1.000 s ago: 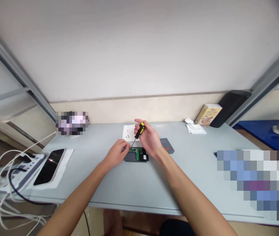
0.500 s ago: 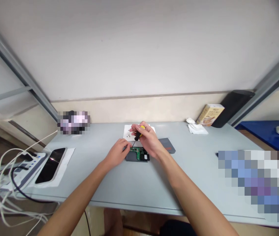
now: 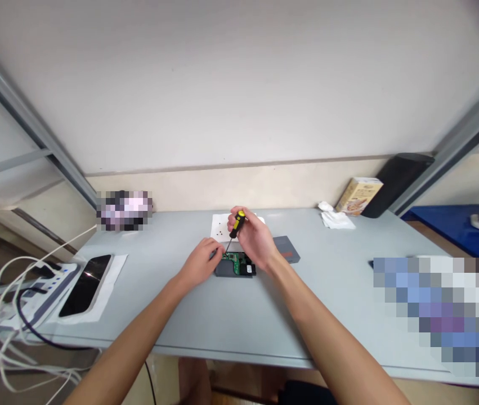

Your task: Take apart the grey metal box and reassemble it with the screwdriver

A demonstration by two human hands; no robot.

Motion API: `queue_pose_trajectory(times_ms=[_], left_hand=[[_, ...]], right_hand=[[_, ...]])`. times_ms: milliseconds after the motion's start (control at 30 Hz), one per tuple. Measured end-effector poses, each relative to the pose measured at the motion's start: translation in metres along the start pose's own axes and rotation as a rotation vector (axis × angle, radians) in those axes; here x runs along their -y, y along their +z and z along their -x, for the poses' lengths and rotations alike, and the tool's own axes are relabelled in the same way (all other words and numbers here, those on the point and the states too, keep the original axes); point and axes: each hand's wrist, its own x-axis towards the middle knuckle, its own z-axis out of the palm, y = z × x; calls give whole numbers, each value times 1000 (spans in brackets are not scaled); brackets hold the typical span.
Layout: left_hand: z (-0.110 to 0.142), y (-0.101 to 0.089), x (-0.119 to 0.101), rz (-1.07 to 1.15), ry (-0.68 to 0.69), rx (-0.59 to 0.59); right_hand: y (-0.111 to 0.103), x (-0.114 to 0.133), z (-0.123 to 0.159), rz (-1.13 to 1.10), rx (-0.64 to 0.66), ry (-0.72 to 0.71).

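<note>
Head view: your two bare hands work over the middle of the bench.
Right hand: your right hand has its fingers closed around the black-and-yellow screwdriver, which tilts with its shaft down to the left.
Left hand: your left hand has its fingers curled at the upper left corner of the opened device; you cannot tell from here whether they pinch it.
Opened device: the opened device lies on the bench between your hands, its green circuit board showing near the screwdriver tip.
Beyond: a white sheet bears small dark screws; a grey cover lies right of the device, partly behind your right hand.
Left side: a phone lies on white paper beside a power strip.
Right side: crumpled tissue lies by a carton.
</note>
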Motion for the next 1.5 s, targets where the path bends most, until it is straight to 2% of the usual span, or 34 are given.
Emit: queue_pose_trajectory(times_ms=[233, 467, 667, 867, 1033, 1200, 1500], left_hand=[[0, 1, 2, -3, 20, -5], [1, 1, 2, 1, 20, -7], [1, 2, 2, 11, 12, -7], [1, 1, 2, 7, -7, 3], [1, 1, 3, -1, 12, -4], [1, 1, 2, 3, 15, -8], [1, 1, 2, 2, 9, -8]], right_hand=[[1, -1, 1, 42, -95, -15], [3, -2, 2, 52, -32, -30], [0, -4, 0, 118, -50, -83], [-1, 0, -1, 16, -45, -7], [-1, -2, -1, 91, -70, -52], [1, 2, 3, 78, -81, -17], [-1, -2, 0, 89, -19, -44]])
